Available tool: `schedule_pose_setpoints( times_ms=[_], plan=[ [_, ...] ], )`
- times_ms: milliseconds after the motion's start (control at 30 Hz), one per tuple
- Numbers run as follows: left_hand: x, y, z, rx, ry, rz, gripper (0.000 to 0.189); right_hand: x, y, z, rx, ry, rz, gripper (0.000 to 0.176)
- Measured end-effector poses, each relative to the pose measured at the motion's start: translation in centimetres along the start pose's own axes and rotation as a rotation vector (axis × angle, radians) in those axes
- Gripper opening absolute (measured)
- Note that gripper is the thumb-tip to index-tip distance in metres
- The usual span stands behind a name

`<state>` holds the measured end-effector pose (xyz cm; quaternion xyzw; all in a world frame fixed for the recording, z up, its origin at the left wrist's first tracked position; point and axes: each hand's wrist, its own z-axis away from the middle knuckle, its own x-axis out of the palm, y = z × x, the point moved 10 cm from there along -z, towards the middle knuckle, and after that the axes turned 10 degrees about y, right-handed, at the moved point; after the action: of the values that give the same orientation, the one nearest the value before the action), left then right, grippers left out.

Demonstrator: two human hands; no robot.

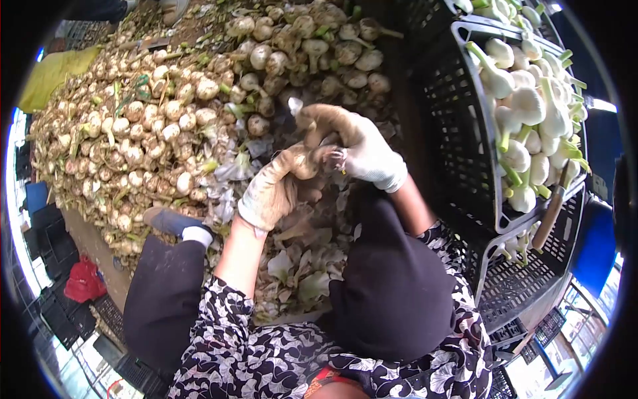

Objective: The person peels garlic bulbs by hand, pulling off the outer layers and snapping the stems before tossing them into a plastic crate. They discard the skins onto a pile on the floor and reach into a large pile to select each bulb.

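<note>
In the head view, my left hand (269,193), in a soiled whitish glove, is closed around a garlic bulb (304,166) with brownish outer skin. My right hand (362,143), gloved the same way, curls over the bulb's upper side with its fingers bent and close together. A pinkish-brown tip shows below the right fingers; I cannot make out what it is. At the right fingertips a pale scrap of garlic skin (295,105) sticks up. Loose papery garlic skins (282,266) cover the ground beneath both hands.
A large heap of soil-stained garlic (146,133) spreads ahead and left. On the right stand stacked black crates (458,126) filled with cleaned white garlic (525,106). A wooden handle (551,216) leans at the crate's edge. A red bag (85,279) lies far left.
</note>
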<state>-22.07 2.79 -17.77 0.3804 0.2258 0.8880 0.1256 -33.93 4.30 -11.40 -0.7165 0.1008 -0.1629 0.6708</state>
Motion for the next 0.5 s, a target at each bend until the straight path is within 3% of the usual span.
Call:
schedule_pose_setpoints(
  times_ms=[67, 133, 200, 233, 267, 333, 400, 467, 500],
  plan=[
    [0.0, 1.4, -0.2, 0.08, 0.016, -0.044, 0.036, 0.2, 0.8, 0.3, 0.098, 0.027, -0.286, 0.05],
    [-0.9, 1.8, -0.5, 0.158, 0.021, 0.042, 0.035, -1.2, 3.3, 0.4, 0.26, 0.276, -0.377, 0.071],
    [-0.1, 4.6, 0.7, 0.439, 0.158, -0.078, 0.046, -0.6, 8.7, 1.6, 0.384, 0.226, -0.773, 0.059],
    [-1.4, 5.3, 0.9, 0.537, 0.333, -0.273, 0.055, 0.3, 7.7, 2.1, 0.408, 0.181, -0.787, 0.057],
    [-1.4, 5.0, 0.8, 0.535, 0.332, -0.269, 0.055, 1.3, 6.4, 2.7, 0.438, 0.134, -0.8, 0.056],
    [0.0, 6.0, 1.6, 0.768, 0.371, -0.641, 0.063, 1.8, 5.6, 2.6, 0.418, 0.088, -0.726, 0.058],
    [0.1, 5.8, 1.6, 0.839, 0.392, -0.738, 0.067, 0.2, 6.0, 1.8, 0.343, 0.295, -0.437, 0.046],
    [2.0, 6.4, 3.0, 1.06, 0.364, -0.807, 0.067, -0.1, 4.9, 1.6, 0.295, 0.319, -0.291, 0.046],
    [2.0, 6.1, 2.7, 1.027, 0.354, -0.823, 0.071, -0.2, 4.6, 1.7, 0.321, 0.323, -0.248, 0.045]
  ],
)
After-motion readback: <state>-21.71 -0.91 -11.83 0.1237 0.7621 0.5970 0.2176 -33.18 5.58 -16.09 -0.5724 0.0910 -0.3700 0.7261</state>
